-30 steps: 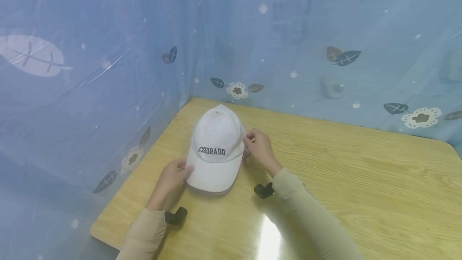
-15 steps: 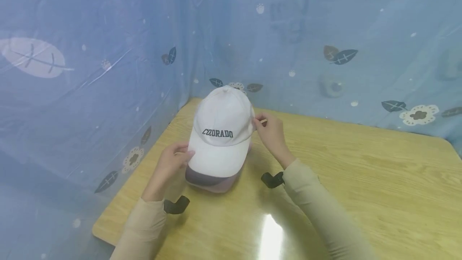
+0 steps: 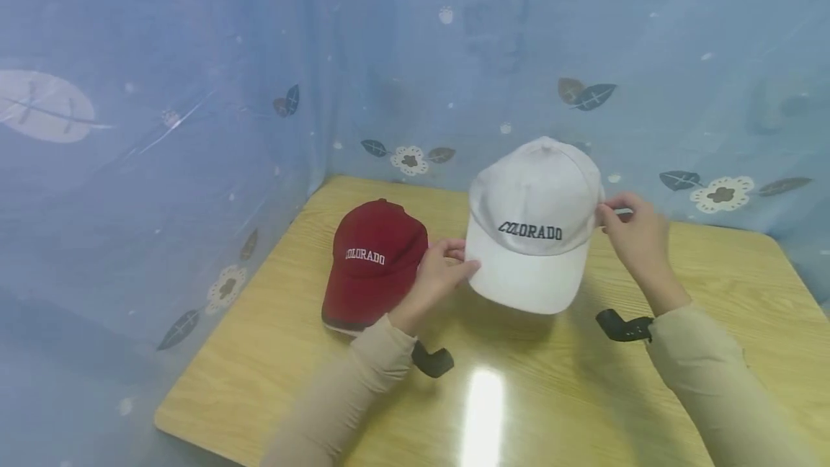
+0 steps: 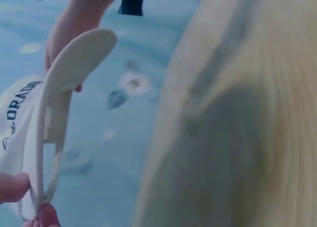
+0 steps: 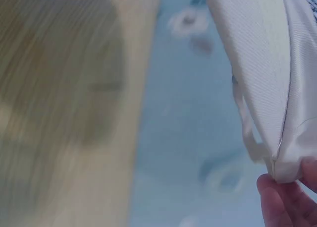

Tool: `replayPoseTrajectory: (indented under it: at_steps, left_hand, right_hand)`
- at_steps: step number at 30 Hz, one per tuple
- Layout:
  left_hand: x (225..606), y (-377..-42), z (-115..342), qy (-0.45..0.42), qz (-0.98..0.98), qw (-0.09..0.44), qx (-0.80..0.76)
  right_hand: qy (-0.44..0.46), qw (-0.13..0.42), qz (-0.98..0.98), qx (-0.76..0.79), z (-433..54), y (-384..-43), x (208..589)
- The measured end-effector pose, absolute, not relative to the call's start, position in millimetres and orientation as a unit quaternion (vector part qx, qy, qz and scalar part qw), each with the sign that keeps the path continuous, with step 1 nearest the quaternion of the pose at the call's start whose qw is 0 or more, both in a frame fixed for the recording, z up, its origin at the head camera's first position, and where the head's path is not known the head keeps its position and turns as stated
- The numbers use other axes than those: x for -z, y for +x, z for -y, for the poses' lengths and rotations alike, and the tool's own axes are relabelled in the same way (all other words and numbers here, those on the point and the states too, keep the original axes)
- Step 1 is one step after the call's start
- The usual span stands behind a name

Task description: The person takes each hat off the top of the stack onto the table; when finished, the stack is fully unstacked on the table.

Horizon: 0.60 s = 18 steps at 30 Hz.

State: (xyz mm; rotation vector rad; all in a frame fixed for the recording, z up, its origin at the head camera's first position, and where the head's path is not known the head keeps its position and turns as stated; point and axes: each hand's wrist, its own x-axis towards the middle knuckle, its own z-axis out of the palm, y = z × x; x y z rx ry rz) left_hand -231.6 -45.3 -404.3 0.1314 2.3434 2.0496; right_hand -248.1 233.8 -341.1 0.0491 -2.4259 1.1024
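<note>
A white baseball cap (image 3: 534, 207) with dark COLORADO lettering is held up over the table, its brim toward me. My left hand (image 3: 441, 276) pinches the cap's left edge near the brim. On the opposite side, my right hand (image 3: 638, 240) pinches the cap's edge between thumb and fingers. Both wrist views show the cap's edge caught between fingertips, with its underside in sight. A dark red baseball cap (image 3: 372, 265) with white COLORADO lettering lies on the table to the left, its right side partly covered by my left hand and forearm.
The wooden table (image 3: 259, 352) has a rounded front left corner and a bright glare patch near the front. Blue patterned sheeting (image 3: 506, 56) hangs along its back and left sides. A black wrist mount (image 3: 431, 359) sticks out from each sleeve.
Both hands have lifted the white cap off the red one and carried it to the right. The red cap, hidden earlier except for its brim, now shows nearly whole.
</note>
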Motion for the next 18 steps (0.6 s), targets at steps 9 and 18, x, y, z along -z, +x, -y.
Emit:
replayPoseTrajectory:
  at_steps: [9, 18]
  left_hand:
    - [436.0, -230.4, -38.7, 0.025, -0.792, 0.068, -0.606]
    - [458.7, -220.3, -64.4, 0.003, -0.817, 0.108, -0.566]
  right_hand:
    - [-0.031, 0.186, 0.912, -0.363, -312.7, -229.4, 389.2]
    - [-0.055, 0.134, 0.935, -0.325, -337.1, -227.6, 419.4]
